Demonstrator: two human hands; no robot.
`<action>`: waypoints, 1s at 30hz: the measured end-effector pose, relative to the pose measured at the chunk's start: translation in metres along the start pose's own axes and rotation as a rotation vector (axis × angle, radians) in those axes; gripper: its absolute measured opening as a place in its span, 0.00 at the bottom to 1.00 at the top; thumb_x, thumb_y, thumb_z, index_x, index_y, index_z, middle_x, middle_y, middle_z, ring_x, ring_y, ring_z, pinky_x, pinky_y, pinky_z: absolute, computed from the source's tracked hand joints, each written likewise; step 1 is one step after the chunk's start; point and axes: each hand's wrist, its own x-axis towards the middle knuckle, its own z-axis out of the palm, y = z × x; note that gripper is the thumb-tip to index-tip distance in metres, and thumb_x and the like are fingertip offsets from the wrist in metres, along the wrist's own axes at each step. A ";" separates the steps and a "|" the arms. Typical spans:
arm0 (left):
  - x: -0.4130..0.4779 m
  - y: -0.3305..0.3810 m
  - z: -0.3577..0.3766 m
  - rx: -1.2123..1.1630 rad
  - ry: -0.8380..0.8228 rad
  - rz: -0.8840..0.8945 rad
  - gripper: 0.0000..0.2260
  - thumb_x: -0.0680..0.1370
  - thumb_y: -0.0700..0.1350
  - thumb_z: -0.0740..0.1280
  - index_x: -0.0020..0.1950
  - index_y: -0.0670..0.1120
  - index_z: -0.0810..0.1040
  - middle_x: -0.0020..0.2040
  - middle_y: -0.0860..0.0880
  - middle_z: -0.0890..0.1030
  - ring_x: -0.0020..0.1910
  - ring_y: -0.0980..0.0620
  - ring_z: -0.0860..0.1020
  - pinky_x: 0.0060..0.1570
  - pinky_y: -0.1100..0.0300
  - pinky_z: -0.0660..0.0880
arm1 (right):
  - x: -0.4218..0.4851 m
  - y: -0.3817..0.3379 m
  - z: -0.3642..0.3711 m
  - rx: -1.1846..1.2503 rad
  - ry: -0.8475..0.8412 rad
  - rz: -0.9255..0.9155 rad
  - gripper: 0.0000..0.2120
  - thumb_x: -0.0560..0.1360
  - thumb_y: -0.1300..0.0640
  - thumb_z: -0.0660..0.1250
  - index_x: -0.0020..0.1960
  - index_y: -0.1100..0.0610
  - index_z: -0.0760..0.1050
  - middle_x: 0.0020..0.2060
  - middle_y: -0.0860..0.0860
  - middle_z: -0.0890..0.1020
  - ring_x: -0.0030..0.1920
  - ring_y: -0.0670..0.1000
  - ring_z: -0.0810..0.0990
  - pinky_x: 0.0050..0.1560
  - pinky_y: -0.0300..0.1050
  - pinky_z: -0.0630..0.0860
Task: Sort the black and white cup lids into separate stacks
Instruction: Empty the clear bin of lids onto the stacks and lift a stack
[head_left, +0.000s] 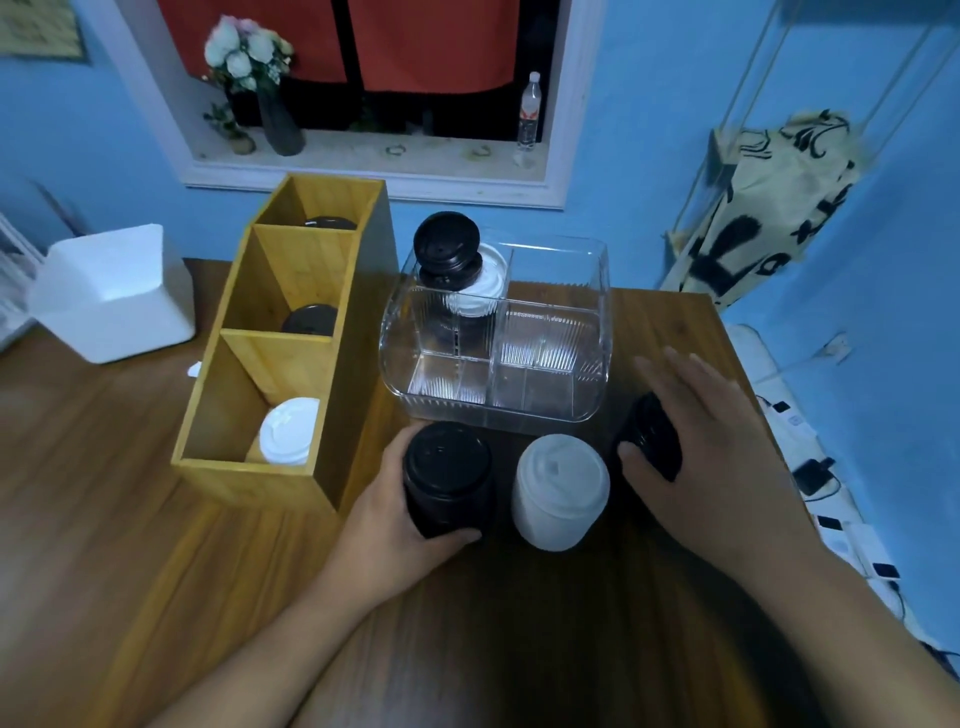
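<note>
**A:** Where was the left hand?

**B:** Down at the front of the wooden table (156, 571). The left hand (395, 519) was curled round a black stack of lids (449, 478), thumb on the near side, fingers wrapped round the far side.

**A:** And next to it?

**B:** A white stack of lids (561, 491) stood just beside it, with no hand on it, between the two black ones.

**A:** The right hand?

**B:** The right hand (711, 441) lay over a second black stack (652, 439), fingers stretched nearly straight and blurred, thumb against the stack's near side. It was resting on it, not wrapped round it.

**A:** Behind them?

**B:** A clear plastic bin (597, 332), just behind the three stacks. Piled black lids (447, 249) rose above its rim, right beside white lids (480, 291), in the far left compartment.

**A:** And off to the left?

**B:** A bamboo organiser (249, 467), with a white lid (288, 431) in the nearest compartment, a black lid (310, 319) in the middle one and another black lid (330, 223) in the farthest. A white box (114, 291) sat at the table's left edge.
</note>
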 end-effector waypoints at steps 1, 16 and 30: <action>0.000 0.000 0.000 -0.001 -0.007 -0.007 0.53 0.62 0.49 0.86 0.72 0.73 0.54 0.66 0.77 0.68 0.67 0.75 0.68 0.61 0.80 0.63 | 0.003 -0.006 -0.001 0.073 0.007 -0.029 0.34 0.77 0.45 0.69 0.79 0.47 0.61 0.78 0.49 0.64 0.79 0.52 0.60 0.75 0.54 0.58; -0.001 -0.018 0.000 0.013 -0.001 -0.151 0.54 0.65 0.56 0.83 0.73 0.74 0.45 0.62 0.79 0.65 0.62 0.80 0.63 0.56 0.86 0.58 | 0.254 -0.105 0.051 -0.029 -0.313 -0.343 0.48 0.71 0.67 0.69 0.82 0.42 0.49 0.82 0.50 0.49 0.81 0.58 0.50 0.71 0.61 0.69; 0.000 -0.023 0.002 -0.012 -0.012 -0.166 0.52 0.65 0.56 0.83 0.75 0.72 0.48 0.62 0.78 0.67 0.64 0.73 0.67 0.58 0.82 0.62 | 0.272 -0.099 0.060 -0.085 -0.158 -0.527 0.23 0.76 0.54 0.66 0.70 0.45 0.69 0.59 0.50 0.78 0.58 0.57 0.78 0.49 0.52 0.77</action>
